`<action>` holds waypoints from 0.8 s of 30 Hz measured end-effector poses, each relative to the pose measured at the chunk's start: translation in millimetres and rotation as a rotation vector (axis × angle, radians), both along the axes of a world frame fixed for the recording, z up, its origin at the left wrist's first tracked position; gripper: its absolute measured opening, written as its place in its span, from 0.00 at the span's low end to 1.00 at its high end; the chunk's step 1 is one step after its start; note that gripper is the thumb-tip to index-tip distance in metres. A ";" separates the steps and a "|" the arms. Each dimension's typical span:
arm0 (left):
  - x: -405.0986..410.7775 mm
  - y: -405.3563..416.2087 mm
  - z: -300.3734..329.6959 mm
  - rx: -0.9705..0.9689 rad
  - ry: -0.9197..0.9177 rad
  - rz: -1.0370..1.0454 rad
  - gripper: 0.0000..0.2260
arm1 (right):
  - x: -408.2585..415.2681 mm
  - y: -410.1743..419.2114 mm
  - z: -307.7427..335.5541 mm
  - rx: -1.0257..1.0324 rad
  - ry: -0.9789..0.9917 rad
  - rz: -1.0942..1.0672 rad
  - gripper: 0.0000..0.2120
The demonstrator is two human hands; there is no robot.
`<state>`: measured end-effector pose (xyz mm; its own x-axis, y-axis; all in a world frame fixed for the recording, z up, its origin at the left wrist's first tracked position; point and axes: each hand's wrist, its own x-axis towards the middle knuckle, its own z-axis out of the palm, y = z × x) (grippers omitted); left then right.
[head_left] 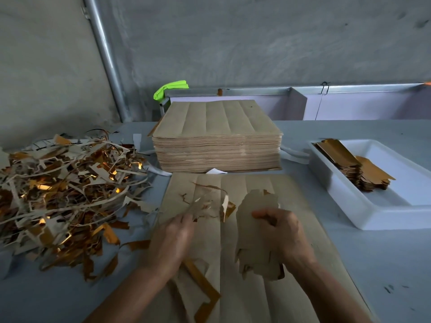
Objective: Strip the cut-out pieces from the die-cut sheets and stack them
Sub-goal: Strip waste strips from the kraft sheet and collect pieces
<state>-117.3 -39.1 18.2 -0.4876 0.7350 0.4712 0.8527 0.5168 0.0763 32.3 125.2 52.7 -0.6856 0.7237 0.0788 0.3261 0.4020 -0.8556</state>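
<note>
My right hand (283,231) grips a bundle of cut-out pieces (257,231) above the die-cut sheet (235,287) lying flat on the desk (373,264), while my left hand (172,241), blurred, pinches a ragged strip of waste (207,206) lifted just beside them. I see the tall stack of sheets (217,145) behind, a scrap heap (65,190) to the left, and stacked finished pieces (349,166) in the white tray (363,206) on the right.

Cut-out pieces (256,231) in right hand (283,234), scrap (207,206) in left hand (172,241)
</note>
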 end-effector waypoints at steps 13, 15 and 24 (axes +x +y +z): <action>58.7 9.9 -4.8 0.098 0.311 -0.294 0.14 | 1.0 -16.1 9.6 -0.506 -0.040 -0.024 0.10; 54.5 5.9 -5.5 0.089 0.285 -0.300 0.13 | 5.9 -7.4 10.1 -0.515 -0.020 -0.062 0.10; 3.1 -7.9 34.2 0.017 0.126 -0.039 0.18 | 29.8 22.8 22.1 -0.498 -0.119 0.050 0.08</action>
<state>-114.2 -47.0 52.4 -0.3952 0.7434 0.5396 0.8753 0.4829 -0.0242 62.1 148.0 74.8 -0.7035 0.6199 -0.3476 0.4237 -0.0269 -0.9054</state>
